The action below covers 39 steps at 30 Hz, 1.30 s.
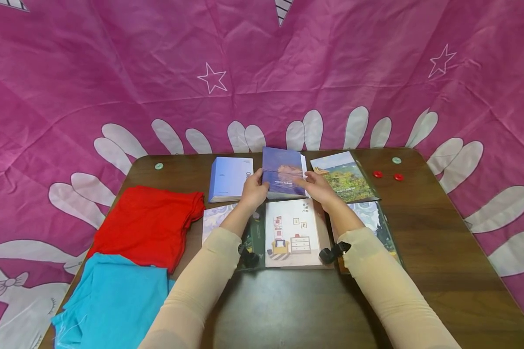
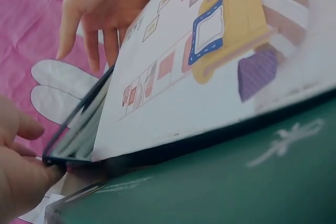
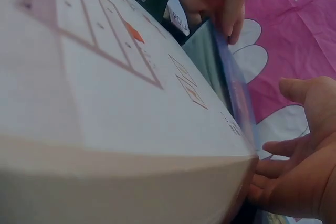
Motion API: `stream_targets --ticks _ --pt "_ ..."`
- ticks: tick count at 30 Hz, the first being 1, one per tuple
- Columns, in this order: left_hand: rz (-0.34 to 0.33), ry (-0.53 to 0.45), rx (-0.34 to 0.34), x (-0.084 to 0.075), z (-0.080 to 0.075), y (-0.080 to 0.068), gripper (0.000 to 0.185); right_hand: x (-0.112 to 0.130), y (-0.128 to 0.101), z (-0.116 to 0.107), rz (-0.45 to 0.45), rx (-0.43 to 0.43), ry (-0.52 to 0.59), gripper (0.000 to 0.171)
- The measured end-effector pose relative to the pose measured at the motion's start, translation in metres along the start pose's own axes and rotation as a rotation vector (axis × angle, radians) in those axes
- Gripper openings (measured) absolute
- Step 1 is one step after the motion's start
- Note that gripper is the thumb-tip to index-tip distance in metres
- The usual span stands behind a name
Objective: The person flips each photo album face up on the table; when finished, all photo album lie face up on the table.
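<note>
Your left hand (image 1: 254, 191) grips the left edge of the blue photo album (image 1: 284, 173), thumb on the cover and fingers curled behind it. Your right hand (image 1: 319, 188) holds the album's right edge the same way, fingers laid along the page block. The album stands tilted up between the two hands, its lower edge at the far end of the white book with the room drawing (image 1: 293, 233), which lies flat on the table (image 1: 436, 242) directly on your side of the album. The left wrist view shows the album's dark blue spine edge (image 2: 79, 124) pinched at your left fingertips, with your right hand (image 2: 102, 11) beyond it. The right wrist view shows the album's blue cover edge (image 3: 236, 85) rising just past the white book's far corner, your right hand (image 3: 302, 166) curled beside it.

Left of the album lies a pale blue book (image 1: 229, 179), just beside your left hand. Right of the album lies a landscape-cover album (image 1: 346, 177), touching or nearly touching it; I cannot tell which. Well left of the album lie a red cloth (image 1: 150, 225) and a turquoise cloth (image 1: 111, 300). Well right of it sit two red buttons (image 1: 387, 175).
</note>
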<state>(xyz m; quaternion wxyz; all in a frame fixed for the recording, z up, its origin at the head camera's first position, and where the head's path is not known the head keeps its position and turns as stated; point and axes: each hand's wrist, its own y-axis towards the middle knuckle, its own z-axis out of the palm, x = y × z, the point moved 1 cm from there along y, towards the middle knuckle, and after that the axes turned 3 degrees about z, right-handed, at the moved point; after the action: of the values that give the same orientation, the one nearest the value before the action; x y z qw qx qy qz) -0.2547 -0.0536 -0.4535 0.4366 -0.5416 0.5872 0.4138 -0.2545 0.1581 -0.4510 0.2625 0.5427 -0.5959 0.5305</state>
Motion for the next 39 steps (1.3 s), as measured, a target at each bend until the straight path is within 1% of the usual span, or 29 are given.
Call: stream_targets --ticks 3,5,8,11,16,21,25,34,37,39 --pt "0.013 0.06 -0.041 -0.002 -0.002 -0.002 0.061 0.0 -0.001 -0.001 -0.011 -0.015 0.005 0.07" --pt "0.027 0.115 -0.072 -0.004 -0.004 -0.002 0.062 0.001 -0.003 -0.001 -0.033 -0.056 0.02 0.068" --pt "0.047 0.157 -0.098 -0.006 -0.005 -0.003 0.062 0.002 -0.003 -0.003 -0.082 -0.124 0.047 0.066" --pt "0.062 0.155 -0.086 -0.007 -0.003 -0.003 0.061 0.003 -0.003 -0.006 -0.119 -0.163 0.088 0.063" --pt "0.063 0.153 -0.054 -0.006 0.002 -0.006 0.062 0.006 -0.006 -0.013 -0.122 -0.184 0.181 0.06" --pt "0.086 0.142 -0.048 -0.01 0.01 -0.009 0.061 0.008 -0.013 -0.022 -0.154 -0.219 0.176 0.057" --pt "0.116 0.158 -0.003 -0.017 0.023 -0.01 0.059 0.008 -0.017 -0.035 -0.17 -0.256 0.181 0.057" --pt "0.165 0.234 0.163 -0.027 0.062 -0.011 0.061 -0.005 -0.025 -0.081 -0.135 -0.318 0.284 0.066" --pt "0.166 0.242 0.231 -0.029 0.074 -0.012 0.063 -0.01 -0.03 -0.097 -0.109 -0.34 0.344 0.066" --pt "0.163 0.237 0.258 -0.03 0.08 -0.013 0.063 -0.014 -0.032 -0.107 -0.094 -0.365 0.397 0.064"
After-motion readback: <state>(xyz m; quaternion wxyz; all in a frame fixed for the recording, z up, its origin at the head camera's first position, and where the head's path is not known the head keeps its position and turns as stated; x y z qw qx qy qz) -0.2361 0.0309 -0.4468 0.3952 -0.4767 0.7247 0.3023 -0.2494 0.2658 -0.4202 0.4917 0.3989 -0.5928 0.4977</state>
